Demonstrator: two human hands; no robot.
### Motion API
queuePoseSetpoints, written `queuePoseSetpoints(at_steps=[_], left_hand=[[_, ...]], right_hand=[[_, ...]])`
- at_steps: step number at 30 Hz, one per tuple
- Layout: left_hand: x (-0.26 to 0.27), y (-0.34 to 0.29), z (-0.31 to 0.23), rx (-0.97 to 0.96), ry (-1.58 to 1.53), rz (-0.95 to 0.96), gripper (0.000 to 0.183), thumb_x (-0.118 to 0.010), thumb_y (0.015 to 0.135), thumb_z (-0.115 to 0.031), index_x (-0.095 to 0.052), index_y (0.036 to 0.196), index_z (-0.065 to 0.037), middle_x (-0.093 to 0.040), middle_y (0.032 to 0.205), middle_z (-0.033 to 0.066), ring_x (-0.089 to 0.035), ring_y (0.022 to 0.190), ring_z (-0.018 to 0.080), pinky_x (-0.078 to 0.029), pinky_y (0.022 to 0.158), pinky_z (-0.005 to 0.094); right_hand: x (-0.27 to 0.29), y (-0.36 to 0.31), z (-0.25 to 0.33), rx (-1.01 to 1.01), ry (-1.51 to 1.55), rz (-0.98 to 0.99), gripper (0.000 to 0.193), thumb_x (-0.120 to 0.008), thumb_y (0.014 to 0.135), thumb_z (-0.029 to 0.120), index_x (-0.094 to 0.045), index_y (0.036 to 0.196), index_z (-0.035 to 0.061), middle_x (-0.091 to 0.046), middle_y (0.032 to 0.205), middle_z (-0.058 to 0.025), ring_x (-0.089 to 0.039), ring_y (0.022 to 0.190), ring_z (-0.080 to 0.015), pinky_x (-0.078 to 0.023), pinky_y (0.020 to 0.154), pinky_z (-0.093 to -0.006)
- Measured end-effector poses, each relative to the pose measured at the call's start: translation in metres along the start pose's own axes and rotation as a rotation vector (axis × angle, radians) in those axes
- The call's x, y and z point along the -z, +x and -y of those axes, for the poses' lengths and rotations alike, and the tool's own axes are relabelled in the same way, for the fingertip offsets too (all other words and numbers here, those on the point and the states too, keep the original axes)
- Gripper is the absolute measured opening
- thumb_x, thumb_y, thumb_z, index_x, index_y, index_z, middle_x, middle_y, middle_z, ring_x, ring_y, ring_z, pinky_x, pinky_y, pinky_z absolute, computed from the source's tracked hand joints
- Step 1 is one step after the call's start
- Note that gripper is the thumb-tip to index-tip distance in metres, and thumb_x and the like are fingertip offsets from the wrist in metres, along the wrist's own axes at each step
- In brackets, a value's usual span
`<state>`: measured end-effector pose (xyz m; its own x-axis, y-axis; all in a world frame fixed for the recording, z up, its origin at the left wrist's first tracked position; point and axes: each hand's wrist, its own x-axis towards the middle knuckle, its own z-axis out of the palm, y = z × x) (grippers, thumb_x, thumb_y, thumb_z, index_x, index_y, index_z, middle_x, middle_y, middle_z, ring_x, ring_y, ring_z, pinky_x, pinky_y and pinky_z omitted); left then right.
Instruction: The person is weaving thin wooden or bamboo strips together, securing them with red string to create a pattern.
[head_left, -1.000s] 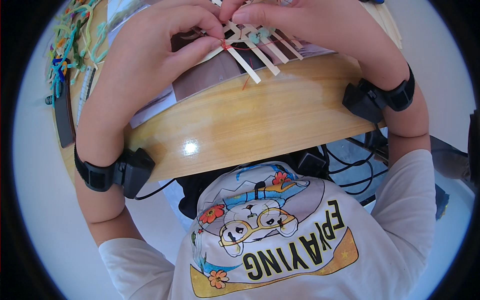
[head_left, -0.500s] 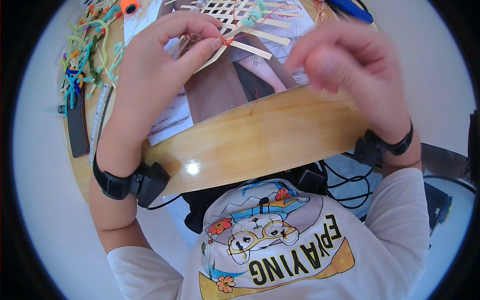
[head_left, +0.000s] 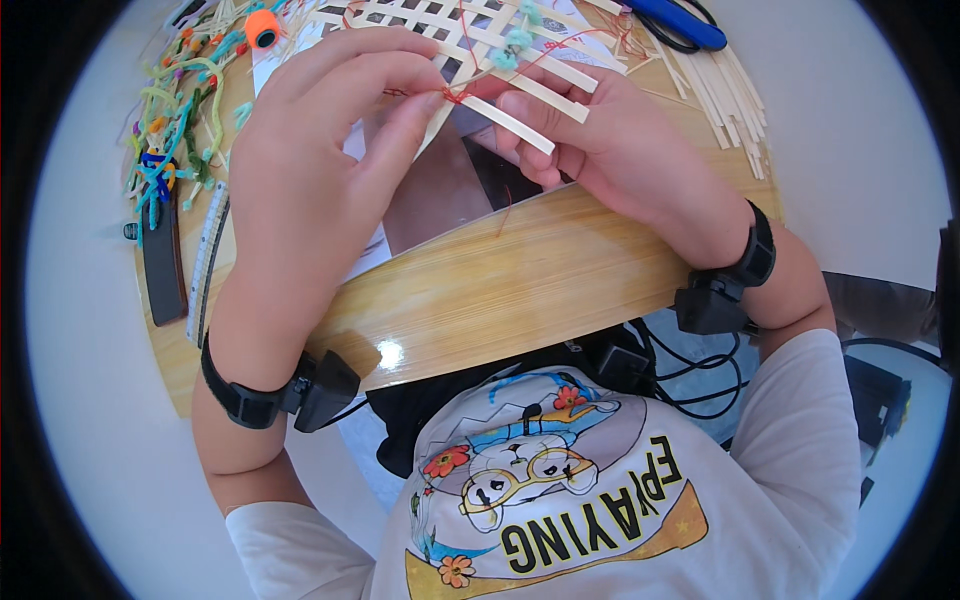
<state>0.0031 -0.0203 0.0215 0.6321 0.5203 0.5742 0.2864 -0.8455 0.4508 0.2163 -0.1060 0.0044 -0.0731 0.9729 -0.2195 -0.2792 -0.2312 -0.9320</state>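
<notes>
A lattice of pale woven strips (head_left: 540, 88) is held up above the table's far part. My left hand (head_left: 350, 130) pinches its near corner between thumb and fingers, right where red thread (head_left: 455, 95) is wound round crossing strips. From the other side my right hand (head_left: 580, 130) grips the strip ends, thumb on top and fingers curled beneath. Fluffy pale-green yarn (head_left: 512, 48) is tied onto the lattice above the hands. More red thread trails across the strips, and a loose bit of it (head_left: 505, 212) lies by the sheet's near edge.
Under the lattice lies a printed sheet (head_left: 420, 210) on the wooden table (head_left: 520, 260). To the left are tangled coloured yarns (head_left: 185, 110), an orange spool (head_left: 263, 28), a dark flat bar (head_left: 163, 265) and a ruler (head_left: 207, 250). Loose pale strips (head_left: 725, 95) and blue-handled scissors or pliers (head_left: 680, 22) lie right.
My right hand, blurred and apart on the right before, has moved left and taken hold of the lattice. My left hand keeps its pinch on the corner.
</notes>
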Motion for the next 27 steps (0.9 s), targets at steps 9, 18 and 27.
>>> queuePoseSetpoints(at_steps=[9,18,27], left_hand=[[0.003,-0.002,-0.004,-0.213,0.161,-0.034,0.014,-0.075,0.085,0.001,-0.073,0.098,-0.004,-0.073,0.114,0.0075,-0.069,0.104,0.0229,-0.053,0.09,0.0323],[0.002,-0.002,-0.007,-0.235,0.195,-0.035,0.015,-0.075,0.084,0.001,-0.073,0.097,-0.004,-0.073,0.113,0.0074,-0.068,0.103,0.024,-0.052,0.089,0.0332],[0.003,-0.001,-0.01,-0.247,0.198,-0.03,0.014,-0.076,0.084,0.001,-0.073,0.097,-0.004,-0.074,0.112,0.0067,-0.068,0.102,0.0238,-0.052,0.089,0.0331]], right_hand=[[-0.003,0.0,-0.012,0.104,0.176,0.031,0.029,-0.074,0.096,0.02,-0.067,0.116,0.0001,-0.07,0.091,-0.0074,-0.06,0.065,-0.0136,-0.044,0.056,-0.0259],[0.001,-0.001,-0.012,0.127,0.153,0.076,0.033,-0.075,0.094,0.016,-0.065,0.121,-0.0001,-0.07,0.098,-0.0079,-0.064,0.069,-0.0148,-0.048,0.056,-0.0275],[0.004,-0.002,-0.007,0.075,0.054,0.063,0.03,-0.077,0.092,0.02,-0.067,0.115,0.0032,-0.069,0.089,-0.0058,-0.063,0.063,-0.0111,-0.048,0.054,-0.0258]])
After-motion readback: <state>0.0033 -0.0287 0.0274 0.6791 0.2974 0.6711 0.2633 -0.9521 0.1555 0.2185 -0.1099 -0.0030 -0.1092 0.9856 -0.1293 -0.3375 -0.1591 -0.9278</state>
